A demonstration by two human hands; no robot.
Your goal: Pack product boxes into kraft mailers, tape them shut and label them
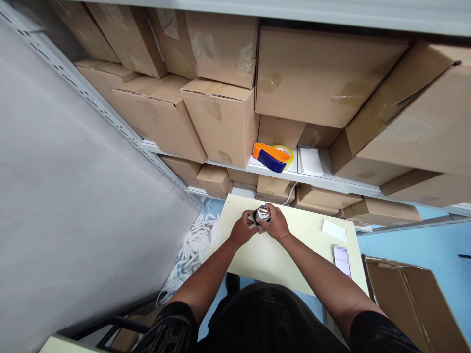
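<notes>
Between my two hands, over the far part of the pale table [250, 255], is a small round dark object with a shiny silver top [263, 212]. My right hand [277, 224] curls round its right and near sides, with the thumb in front. From the left, my left hand [243, 229] closes on it with bent fingers. A bit of something light brown shows just under the object, too small to make out. The object's lower part is hidden by my fingers.
Ahead stand shelves of cardboard boxes [221, 117]. On one shelf lie an orange and blue tape dispenser [272, 156] and a white box [311, 161]. A white packet [334, 230] and a phone [342, 261] lie on the table's right. Paper strips [195, 245] heap at left; an open carton [408, 294] stands right.
</notes>
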